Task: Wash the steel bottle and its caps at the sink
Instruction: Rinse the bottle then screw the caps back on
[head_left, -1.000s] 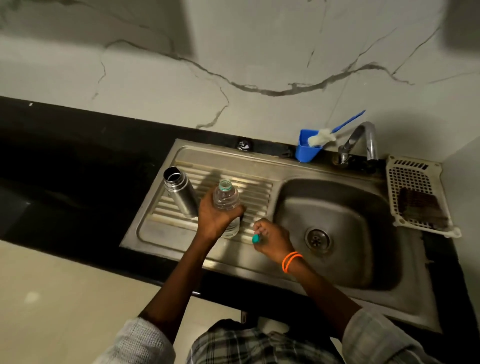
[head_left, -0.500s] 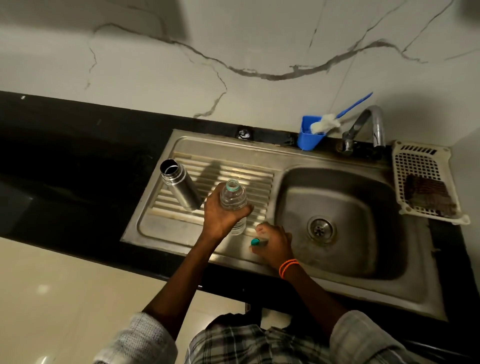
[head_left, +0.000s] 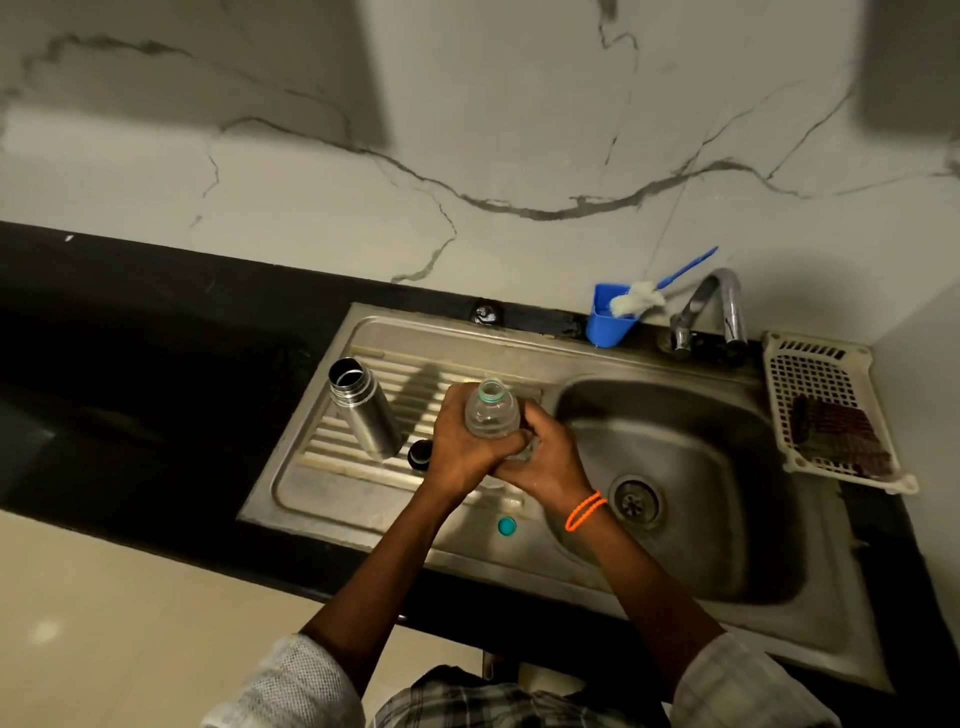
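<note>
Veined marble wall (head_left: 519, 130), black counter (head_left: 156, 364), dim light.

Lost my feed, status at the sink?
Both hands, left hand and right hand, grip the clear plastic bottle. Steel bottle open, untouched on the drainboard. Teal cap near the front edge.

Hands (head_left: 506, 449) hide clear bottle (head_left: 491, 413) lower body; dark cap (head_left: 420, 454) half hidden.

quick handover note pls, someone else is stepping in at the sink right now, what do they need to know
Left hand and right hand both grip the clear plastic bottle, uncapped, over the drainboard.
Its teal cap lies on the front of the drainboard.
Steel bottle stands open on the drainboard; a dark cap sits beside it.
Tap shows no water; bottle brush rests in the blue cup.
Washing the steel bottle and caps is not visibly begun.
</note>
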